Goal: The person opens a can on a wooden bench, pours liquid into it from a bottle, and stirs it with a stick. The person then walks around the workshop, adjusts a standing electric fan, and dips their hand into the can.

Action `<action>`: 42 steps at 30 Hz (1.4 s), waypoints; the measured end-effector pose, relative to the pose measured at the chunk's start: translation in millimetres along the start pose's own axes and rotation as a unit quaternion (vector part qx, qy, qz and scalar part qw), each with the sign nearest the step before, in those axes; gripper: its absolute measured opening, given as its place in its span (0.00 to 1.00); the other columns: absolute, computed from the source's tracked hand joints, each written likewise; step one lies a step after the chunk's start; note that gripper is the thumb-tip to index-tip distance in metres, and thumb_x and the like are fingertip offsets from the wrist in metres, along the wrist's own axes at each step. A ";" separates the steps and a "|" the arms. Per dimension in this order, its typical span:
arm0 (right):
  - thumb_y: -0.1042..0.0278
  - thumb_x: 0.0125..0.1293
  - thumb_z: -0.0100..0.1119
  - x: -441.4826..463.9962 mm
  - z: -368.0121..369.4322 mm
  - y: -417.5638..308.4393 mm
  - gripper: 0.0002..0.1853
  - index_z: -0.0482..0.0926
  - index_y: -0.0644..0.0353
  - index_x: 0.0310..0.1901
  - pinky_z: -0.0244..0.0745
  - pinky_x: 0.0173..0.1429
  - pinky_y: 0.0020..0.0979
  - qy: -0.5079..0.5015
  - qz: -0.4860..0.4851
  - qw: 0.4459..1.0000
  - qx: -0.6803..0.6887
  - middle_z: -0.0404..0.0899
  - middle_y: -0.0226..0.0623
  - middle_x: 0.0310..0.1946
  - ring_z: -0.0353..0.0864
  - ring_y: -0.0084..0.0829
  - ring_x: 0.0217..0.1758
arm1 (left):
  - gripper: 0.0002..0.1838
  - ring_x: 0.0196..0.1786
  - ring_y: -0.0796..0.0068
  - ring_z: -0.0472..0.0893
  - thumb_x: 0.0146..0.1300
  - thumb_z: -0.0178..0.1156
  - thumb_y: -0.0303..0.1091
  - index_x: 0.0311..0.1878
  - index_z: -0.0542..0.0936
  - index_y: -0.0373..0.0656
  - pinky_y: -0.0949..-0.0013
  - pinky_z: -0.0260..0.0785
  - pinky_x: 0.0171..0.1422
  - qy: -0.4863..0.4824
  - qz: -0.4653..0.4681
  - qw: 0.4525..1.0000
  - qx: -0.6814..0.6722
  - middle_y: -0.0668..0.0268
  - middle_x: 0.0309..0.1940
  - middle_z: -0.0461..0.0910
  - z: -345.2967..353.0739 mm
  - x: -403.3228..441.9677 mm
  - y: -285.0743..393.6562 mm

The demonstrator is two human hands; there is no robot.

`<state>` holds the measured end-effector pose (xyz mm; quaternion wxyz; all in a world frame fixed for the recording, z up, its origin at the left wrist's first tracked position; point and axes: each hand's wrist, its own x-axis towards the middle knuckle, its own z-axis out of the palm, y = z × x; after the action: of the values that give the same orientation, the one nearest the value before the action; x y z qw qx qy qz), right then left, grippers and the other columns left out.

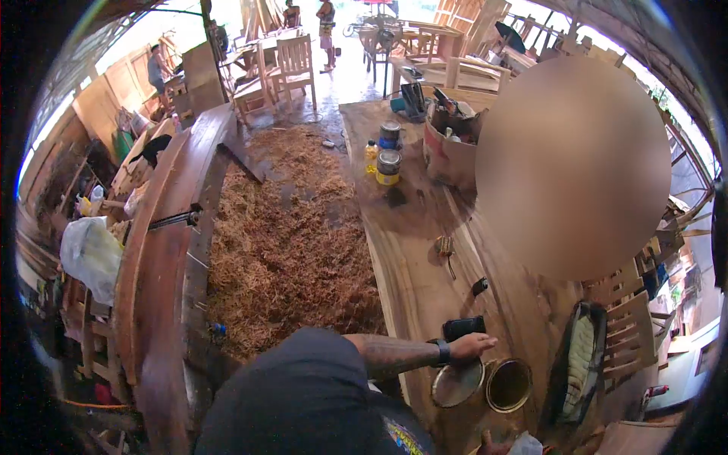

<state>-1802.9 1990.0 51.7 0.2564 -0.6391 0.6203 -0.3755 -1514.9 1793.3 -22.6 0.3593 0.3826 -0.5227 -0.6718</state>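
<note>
My left hand [472, 346], with a dark watch on its wrist, reaches across the wooden slab [421, 303]. Its fingers are curled at the upper edge of a round greyish lid [457, 384]. Just right of the lid stands an open round tin [509, 385], dark inside. At the bottom edge my right hand [493, 444] is only partly in view, its fingers closed against a whitish plastic or cloth piece [525, 444]. A black case [463, 327] lies beyond my left hand.
Farther along the slab are a tape measure [444, 245], cans [388, 165], a yellow bottle [371, 156] and a cardboard box [447, 155]. A long black tray-like object [580, 356] is at right. Wood shavings [292, 250] cover the floor; people [326, 30] are in the background.
</note>
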 end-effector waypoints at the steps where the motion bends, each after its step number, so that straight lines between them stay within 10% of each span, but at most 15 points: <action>1: 0.61 0.64 0.77 -3.6 -11.1 -0.9 0.23 0.80 0.62 0.55 0.78 0.59 0.45 0.001 -0.018 1.000 0.003 0.82 0.41 0.49 0.80 0.42 0.50 | 0.21 0.46 0.56 0.83 0.79 0.53 0.48 0.59 0.79 0.40 0.57 0.75 0.53 -0.005 0.064 0.994 0.087 0.52 0.40 0.81 6.9 -13.1 1.4; 2: 0.61 0.64 0.77 -5.5 -20.5 -3.5 0.22 0.80 0.61 0.55 0.78 0.59 0.45 0.001 -0.038 0.999 0.009 0.82 0.41 0.48 0.80 0.42 0.50 | 0.26 0.46 0.58 0.84 0.79 0.53 0.56 0.55 0.81 0.39 0.57 0.75 0.53 0.001 0.128 0.977 0.172 0.53 0.38 0.83 13.6 -26.5 3.4; 4: 0.62 0.64 0.77 -2.0 -34.0 -39.2 0.21 0.81 0.62 0.53 0.79 0.57 0.43 0.003 -0.008 0.997 0.080 0.81 0.40 0.48 0.80 0.43 0.50 | 0.29 0.47 0.56 0.85 0.78 0.52 0.60 0.52 0.83 0.39 0.56 0.75 0.54 -0.063 -0.036 0.982 0.176 0.53 0.39 0.85 32.5 -49.8 43.3; 8: 0.61 0.56 0.80 10.6 -39.8 23.6 0.47 0.64 0.66 0.73 0.72 0.72 0.43 0.001 0.002 0.994 -0.110 0.73 0.49 0.68 0.73 0.45 0.70 | 0.23 0.52 0.51 0.84 0.78 0.53 0.52 0.54 0.83 0.40 0.55 0.76 0.59 -0.108 0.052 0.949 0.291 0.55 0.49 0.87 48.4 -21.6 -18.6; 10: 0.57 0.56 0.78 28.4 -45.1 -32.2 0.47 0.64 0.63 0.74 0.71 0.73 0.45 -0.027 -0.028 0.992 -0.121 0.72 0.52 0.69 0.72 0.48 0.72 | 0.17 0.61 0.57 0.81 0.78 0.51 0.35 0.60 0.83 0.40 0.57 0.75 0.66 -0.141 0.387 0.864 0.289 0.56 0.60 0.83 31.6 -20.8 -41.9; 12: 0.54 0.55 0.77 33.1 -50.4 -69.3 0.48 0.63 0.60 0.75 0.70 0.74 0.46 -0.043 -0.028 0.987 -0.150 0.71 0.54 0.70 0.71 0.52 0.74 | 0.18 0.57 0.56 0.83 0.68 0.64 0.43 0.54 0.85 0.42 0.55 0.77 0.60 -0.121 0.345 0.866 0.341 0.56 0.55 0.84 36.6 -26.7 -33.3; 16: 0.42 0.55 0.74 20.0 -62.6 -48.0 0.50 0.62 0.53 0.75 0.74 0.69 0.51 -0.067 0.092 0.976 -0.186 0.76 0.58 0.64 0.77 0.59 0.67 | 0.21 0.37 0.54 0.80 0.77 0.57 0.49 0.54 0.81 0.38 0.54 0.73 0.43 -0.095 0.148 0.922 0.345 0.54 0.32 0.80 42.8 -29.9 31.5; 20: 0.40 0.52 0.75 25.5 -71.9 -66.6 0.51 0.62 0.47 0.75 0.76 0.66 0.52 -0.103 0.099 0.972 -0.185 0.79 0.57 0.61 0.79 0.60 0.64 | 0.19 0.27 0.85 0.64 0.80 0.54 0.49 0.47 0.81 0.41 0.72 0.57 0.30 -0.120 -0.047 0.984 0.126 0.79 0.24 0.66 40.5 -13.6 35.0; 39: 0.40 0.49 0.75 59.3 -64.2 -94.4 0.47 0.72 0.49 0.71 0.79 0.60 0.49 -0.171 0.154 0.920 -0.316 0.85 0.55 0.48 0.84 0.55 0.53 | 0.18 0.27 0.85 0.63 0.79 0.56 0.47 0.36 0.75 0.43 0.73 0.55 0.29 -0.133 -0.077 0.986 0.060 0.77 0.25 0.67 37.1 -15.3 34.8; 42: 0.41 0.50 0.75 59.6 -62.1 -90.9 0.46 0.72 0.49 0.71 0.79 0.60 0.49 -0.146 0.139 0.933 -0.299 0.85 0.54 0.49 0.84 0.55 0.54 | 0.21 0.29 0.81 0.67 0.78 0.55 0.47 0.47 0.82 0.34 0.69 0.61 0.33 -0.151 -0.073 0.982 0.089 0.74 0.25 0.71 36.0 -15.8 43.6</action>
<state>-1800.9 1948.9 169.9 0.1906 -0.6416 0.7421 -0.0360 -1536.2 1814.1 27.9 0.1903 0.3447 -0.5994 -0.6969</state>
